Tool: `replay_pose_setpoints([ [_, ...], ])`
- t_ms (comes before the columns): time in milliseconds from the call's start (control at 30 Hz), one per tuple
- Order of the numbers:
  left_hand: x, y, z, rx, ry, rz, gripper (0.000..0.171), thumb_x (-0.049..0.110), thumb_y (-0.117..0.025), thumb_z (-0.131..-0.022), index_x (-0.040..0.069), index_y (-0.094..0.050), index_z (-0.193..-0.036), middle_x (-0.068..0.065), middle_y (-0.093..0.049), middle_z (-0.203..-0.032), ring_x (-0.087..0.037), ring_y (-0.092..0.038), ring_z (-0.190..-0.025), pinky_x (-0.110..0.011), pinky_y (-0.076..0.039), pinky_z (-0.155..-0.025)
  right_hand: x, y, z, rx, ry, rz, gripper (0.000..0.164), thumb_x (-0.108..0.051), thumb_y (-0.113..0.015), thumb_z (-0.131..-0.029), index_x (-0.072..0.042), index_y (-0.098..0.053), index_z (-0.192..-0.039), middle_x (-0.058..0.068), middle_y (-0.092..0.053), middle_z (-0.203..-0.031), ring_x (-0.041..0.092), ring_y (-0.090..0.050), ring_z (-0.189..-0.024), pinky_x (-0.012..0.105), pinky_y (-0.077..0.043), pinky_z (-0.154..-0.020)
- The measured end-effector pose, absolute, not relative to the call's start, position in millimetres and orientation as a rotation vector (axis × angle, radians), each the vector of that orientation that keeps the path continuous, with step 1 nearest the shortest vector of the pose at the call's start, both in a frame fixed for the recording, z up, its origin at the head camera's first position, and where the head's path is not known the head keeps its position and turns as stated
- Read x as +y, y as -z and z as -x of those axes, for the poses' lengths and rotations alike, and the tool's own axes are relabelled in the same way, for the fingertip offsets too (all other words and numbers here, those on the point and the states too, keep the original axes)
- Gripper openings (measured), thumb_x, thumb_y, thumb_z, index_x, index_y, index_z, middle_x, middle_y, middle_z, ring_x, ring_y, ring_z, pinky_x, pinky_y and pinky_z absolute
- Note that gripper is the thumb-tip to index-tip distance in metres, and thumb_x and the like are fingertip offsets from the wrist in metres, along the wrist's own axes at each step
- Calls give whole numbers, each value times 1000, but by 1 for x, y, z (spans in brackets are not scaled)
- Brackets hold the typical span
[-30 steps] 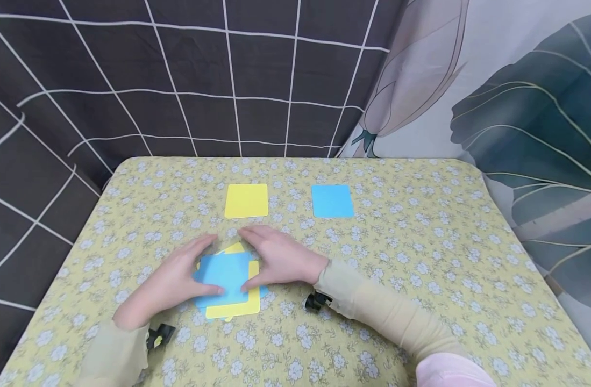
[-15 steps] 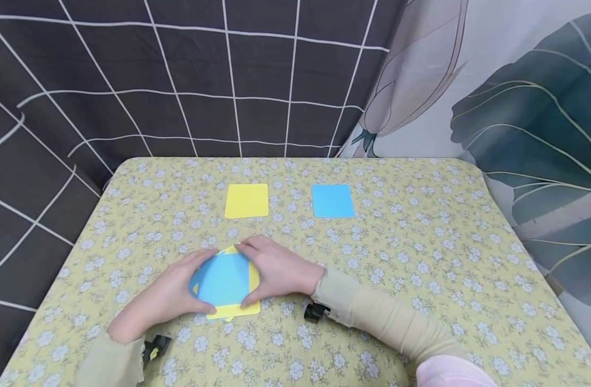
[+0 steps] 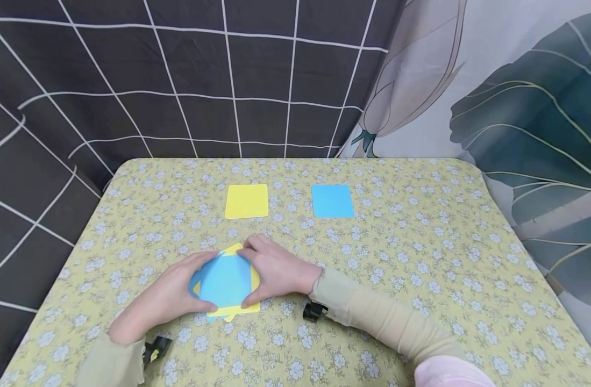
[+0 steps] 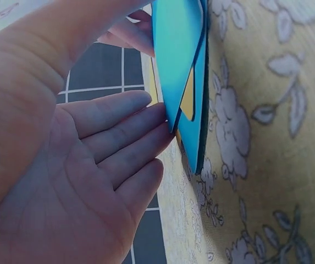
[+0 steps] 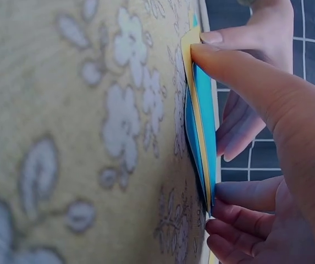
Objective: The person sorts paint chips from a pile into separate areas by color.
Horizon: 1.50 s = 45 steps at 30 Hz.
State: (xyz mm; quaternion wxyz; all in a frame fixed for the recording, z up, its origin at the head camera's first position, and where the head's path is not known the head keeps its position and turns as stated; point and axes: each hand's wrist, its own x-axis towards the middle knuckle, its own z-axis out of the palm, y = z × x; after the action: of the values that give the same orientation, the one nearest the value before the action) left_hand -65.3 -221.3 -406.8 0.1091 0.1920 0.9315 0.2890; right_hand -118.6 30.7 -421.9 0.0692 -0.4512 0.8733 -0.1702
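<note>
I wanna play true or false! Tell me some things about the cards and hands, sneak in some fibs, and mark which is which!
1. The left hand and the right hand both touch the card pile. True.
2. The top card of the pile is yellow. False: the top card is blue.
3. The tablecloth has flowers on it. True.
4. All the pile's edges line up neatly. False: yellow and blue corners stick out.
5. A lone yellow card and a lone blue card lie beyond the pile. True.

No readable text, faint reddish marks (image 4: pixel 0 17) in left wrist view's upper-left corner, illegible
</note>
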Motion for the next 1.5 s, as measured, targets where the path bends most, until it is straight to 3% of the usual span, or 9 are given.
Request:
replay_pose_setpoints([
  [300, -219, 405, 65, 2752, -835, -569, 110, 45, -96, -64, -2, -45, -149, -22, -50, -147, -44, -51, -128, -61, -47, -101, 32, 420, 123, 2612, 531, 1373, 99, -59, -86, -67, 1, -57, -140, 2, -49, -122, 13, -43, -108, 17, -44, -91],
  [767, -203, 394, 72, 2784, -810, -608, 110, 28, -97, -66, -3, -38, -153, -24, -42, -153, -45, -43, -136, -61, -38, -109, 50, 403, 133, 2619, 614, 1317, 101, -55, -87, -68, 3, -53, -144, 5, -47, -126, 15, -43, -110, 20, -46, -91],
  [1033, -195, 390, 84, 2792, -799, -662, 106, 27, -96, -69, -2, -38, -154, -22, -44, -152, -42, -45, -136, -58, -41, -108, 64, 400, 138, 2637, 665, 1237, 103, -54, -89, -66, 1, -52, -145, 4, -47, -129, 15, -45, -113, 23, -46, -97],
  [1500, -162, 385, 108, 2777, -825, -752, 106, 31, -95, -70, 0, -38, -155, -17, -42, -155, -36, -42, -139, -54, -37, -113, 98, 399, 145, 2710, 742, 1144, 107, -59, -90, -63, -2, -51, -145, 3, -47, -130, 14, -47, -114, 27, -48, -98],
])
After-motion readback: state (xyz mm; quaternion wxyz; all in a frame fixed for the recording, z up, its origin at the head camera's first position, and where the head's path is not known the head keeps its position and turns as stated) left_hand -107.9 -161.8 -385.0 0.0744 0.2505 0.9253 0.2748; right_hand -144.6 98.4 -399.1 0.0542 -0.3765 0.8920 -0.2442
